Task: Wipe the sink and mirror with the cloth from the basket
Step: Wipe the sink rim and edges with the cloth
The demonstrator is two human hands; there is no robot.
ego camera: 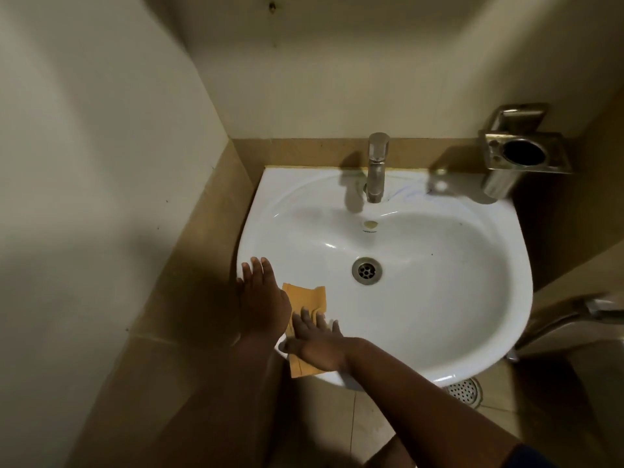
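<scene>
A white oval sink (456, 298) hangs in the corner, with a metal drain (367, 270) in its bowl. An orange cloth (305, 298) lies folded over the sink's front left rim, partly inside the bowl. My right hand (319, 346) lies flat on the cloth with fingers spread, pressing it onto the rim. My left hand (261, 298) rests flat on the left rim, fingers apart, touching the cloth's left edge. No mirror or basket is in view.
A steel tap (376, 167) stands at the back of the sink. A metal holder (521, 153) is fixed to the wall at the right. Tiled walls close in on the left and back. A floor drain (464, 391) shows below the sink.
</scene>
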